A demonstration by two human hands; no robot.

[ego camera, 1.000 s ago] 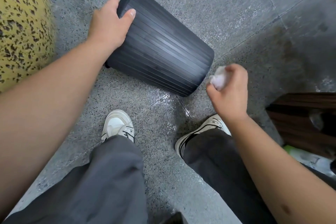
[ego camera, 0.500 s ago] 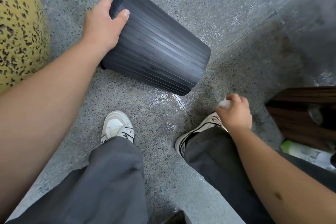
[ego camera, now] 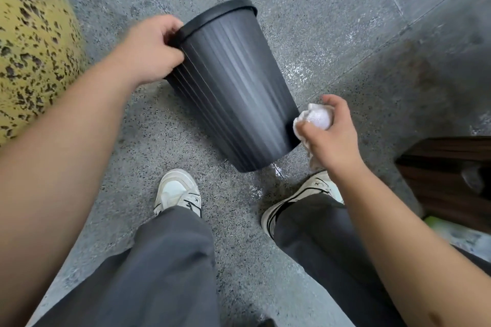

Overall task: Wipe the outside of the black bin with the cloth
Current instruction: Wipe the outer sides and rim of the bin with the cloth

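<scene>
A ribbed black bin is tilted above the grey floor, its rim pointing away from me and its base toward my feet. My left hand grips the bin at the rim on its left side. A crumpled white cloth is bunched in my right hand, which is closed on it just right of the bin's base, with the cloth touching or almost touching the lower side wall.
A yellow speckled round object stands at the left. Dark wooden furniture sits at the right with a green-capped bottle under it. My two sneakers and grey trousers fill the lower view on speckled stone floor.
The bin has been turned from lying slantwise to the right to pointing rim-away, base toward my feet. My right hand dropped toward my shoe, then rose with the cloth beside the base.
</scene>
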